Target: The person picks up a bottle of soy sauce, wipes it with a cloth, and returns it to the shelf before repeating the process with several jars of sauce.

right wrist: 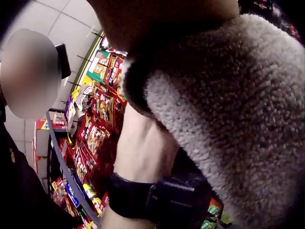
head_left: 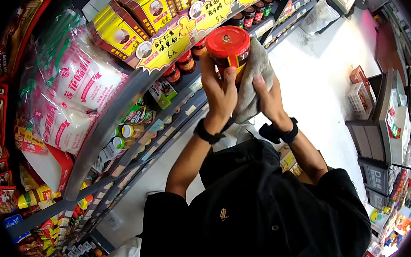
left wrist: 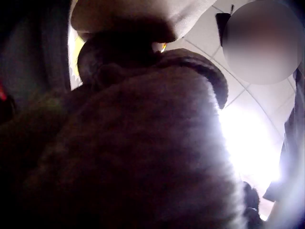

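Observation:
A jar with a wide red lid (head_left: 228, 40) is held up at the front of the shelves in the head view. My left hand (head_left: 220, 96) grips it from the left, thumb along its near side. A grey fluffy cloth (head_left: 251, 84) lies against the jar's right side, bunched in my right hand (head_left: 271, 99). The cloth (right wrist: 228, 95) fills much of the right wrist view and hangs below the fingers there. In the left wrist view the same cloth (left wrist: 143, 143) is dark and close, hiding most of the jar.
Yellow boxes (head_left: 125, 33) stand on the top shelf behind a yellow price sign (head_left: 183, 31). Red-lidded jars (head_left: 186, 62) line the shelf below. Large clear bags of white seasoning (head_left: 79, 85) lie left, by a grey shelf rail (head_left: 103, 117). A counter (head_left: 370, 135) stands right.

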The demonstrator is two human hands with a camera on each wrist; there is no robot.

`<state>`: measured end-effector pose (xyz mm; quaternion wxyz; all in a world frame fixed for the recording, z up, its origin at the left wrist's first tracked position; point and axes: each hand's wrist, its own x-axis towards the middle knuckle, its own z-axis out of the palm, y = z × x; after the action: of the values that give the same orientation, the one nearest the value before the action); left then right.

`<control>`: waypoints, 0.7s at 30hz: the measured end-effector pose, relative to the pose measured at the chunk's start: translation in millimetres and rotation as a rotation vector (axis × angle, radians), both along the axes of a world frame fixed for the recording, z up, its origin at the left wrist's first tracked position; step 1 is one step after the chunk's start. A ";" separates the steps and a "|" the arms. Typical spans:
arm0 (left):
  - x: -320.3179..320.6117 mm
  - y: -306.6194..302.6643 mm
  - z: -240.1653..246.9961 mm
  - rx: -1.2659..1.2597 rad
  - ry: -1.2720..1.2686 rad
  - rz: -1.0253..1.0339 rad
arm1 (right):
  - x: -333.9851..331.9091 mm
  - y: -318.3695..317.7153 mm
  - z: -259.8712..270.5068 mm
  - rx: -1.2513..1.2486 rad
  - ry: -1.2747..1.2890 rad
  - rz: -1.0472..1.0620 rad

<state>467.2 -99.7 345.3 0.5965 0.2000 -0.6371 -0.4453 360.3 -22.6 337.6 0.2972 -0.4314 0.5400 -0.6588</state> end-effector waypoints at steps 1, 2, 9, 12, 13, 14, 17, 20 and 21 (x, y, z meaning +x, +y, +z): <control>1.8 4.5 7.5 -0.093 -0.140 0.035 | 7.5 -2.0 2.8 -0.079 0.019 -0.020; -1.5 7.2 0.1 0.071 0.019 -0.052 | 4.7 -0.4 4.2 -0.039 0.153 -0.024; 8.6 -7.1 -11.8 0.127 0.068 -0.309 | -12.3 -0.8 17.7 0.153 -0.046 0.104; -5.4 -17.7 -31.9 0.040 0.069 -0.049 | -12.3 -6.5 19.1 0.255 -0.151 0.156; -6.6 -20.1 -35.6 0.051 0.054 -0.048 | -9.4 -8.3 12.3 0.251 -0.083 0.107; -4.1 -23.2 -32.2 0.043 -0.010 -0.012 | -2.1 -7.7 5.3 0.225 0.012 0.006; -1.9 -4.5 -18.3 0.199 0.029 -0.033 | 6.8 -1.6 4.7 0.151 0.129 -0.029; -0.5 2.1 -30.7 0.270 0.166 -0.172 | -0.4 -2.0 -5.1 0.114 0.204 0.017; 1.9 1.8 -35.8 0.269 0.167 -0.172 | -5.3 -0.9 -6.8 0.136 0.211 0.068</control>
<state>469.1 -97.9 309.5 0.5751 0.1850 -0.5347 -0.5908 355.0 -23.4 330.8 0.2895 -0.4950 0.5968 -0.5613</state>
